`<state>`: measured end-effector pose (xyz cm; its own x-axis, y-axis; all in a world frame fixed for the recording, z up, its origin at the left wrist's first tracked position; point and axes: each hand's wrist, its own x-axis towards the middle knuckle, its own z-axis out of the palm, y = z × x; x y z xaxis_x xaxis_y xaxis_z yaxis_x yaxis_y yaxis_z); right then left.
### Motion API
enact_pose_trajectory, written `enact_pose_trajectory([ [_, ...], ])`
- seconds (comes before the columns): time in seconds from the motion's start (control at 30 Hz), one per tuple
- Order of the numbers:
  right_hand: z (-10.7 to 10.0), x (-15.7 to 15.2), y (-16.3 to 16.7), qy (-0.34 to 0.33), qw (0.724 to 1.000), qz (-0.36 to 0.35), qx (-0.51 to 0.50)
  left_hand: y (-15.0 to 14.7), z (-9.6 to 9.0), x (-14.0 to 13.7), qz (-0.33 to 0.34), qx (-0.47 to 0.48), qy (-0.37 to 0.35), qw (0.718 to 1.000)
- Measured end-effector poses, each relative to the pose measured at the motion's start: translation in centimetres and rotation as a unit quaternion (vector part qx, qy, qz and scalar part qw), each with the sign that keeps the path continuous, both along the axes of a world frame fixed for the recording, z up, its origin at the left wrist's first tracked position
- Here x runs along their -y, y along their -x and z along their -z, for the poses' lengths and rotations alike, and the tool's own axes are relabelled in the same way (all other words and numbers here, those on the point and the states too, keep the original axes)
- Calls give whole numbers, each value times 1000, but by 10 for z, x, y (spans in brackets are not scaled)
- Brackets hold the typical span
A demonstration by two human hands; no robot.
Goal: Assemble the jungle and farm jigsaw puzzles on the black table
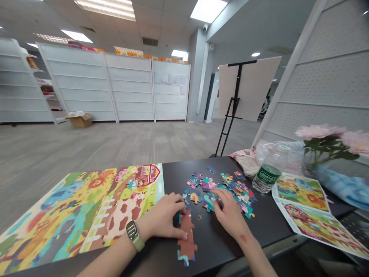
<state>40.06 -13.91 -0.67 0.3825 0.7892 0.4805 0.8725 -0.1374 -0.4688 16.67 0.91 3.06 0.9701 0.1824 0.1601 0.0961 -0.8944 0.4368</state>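
Observation:
My left hand, with a watch on its wrist, has thumb and fingertips curved onto a strip of joined brown puzzle pieces flat on the black table. The strip's top left edge is partly covered by the fingers. To the right, my right hand reaches into a loose heap of colourful puzzle pieces. Its thumb and index finger are apart beside a teal piece, touching the heap. An orange-yellow piece lies between the two hands, and a tiny brown piece is near the strip.
A large illustrated farm sheet covers the table's left side. At right are a water bottle, a folded picture leaflet, a patterned pouch and pink flowers. An easel stands behind the table.

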Motion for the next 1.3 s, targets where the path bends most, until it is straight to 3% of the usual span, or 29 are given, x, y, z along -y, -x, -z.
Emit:
enact_pose_trajectory([
  [0.1, 7, 11, 8, 26, 999, -3, 26, 1, -1, 5, -63, -4, -1, 998],
  [0.23, 10, 16, 20, 55, 998, 12, 37, 1, -3, 9, -80, -14, -5, 997],
  [0.5, 12, 19, 10, -16, 995, 102, -11, 2, 8, -2, -92, -10, -13, 996],
  [0.67, 12, 23, 13, -14, 996, 87, -8, 2, 18, -8, -116, 6, -23, 993],
  [0.83, 12, 23, 18, 15, 998, 64, 2, 0, 16, -2, -95, 4, -18, 995],
  [1.0, 10, 17, -40, -60, 983, 167, 50, -1, 10, 2, -91, 6, -2, 996],
  [1.1, 8, 17, -86, 7, 970, 239, 46, -1, 10, 2, -91, 3, 4, 996],
  [1.2, 10, 19, -108, 46, 973, 224, -7, 0, 11, 2, -92, 1, 10, 996],
  [1.3, 15, 23, -108, 19, 977, 208, -29, 0, 10, 3, -93, -3, 8, 996],
])
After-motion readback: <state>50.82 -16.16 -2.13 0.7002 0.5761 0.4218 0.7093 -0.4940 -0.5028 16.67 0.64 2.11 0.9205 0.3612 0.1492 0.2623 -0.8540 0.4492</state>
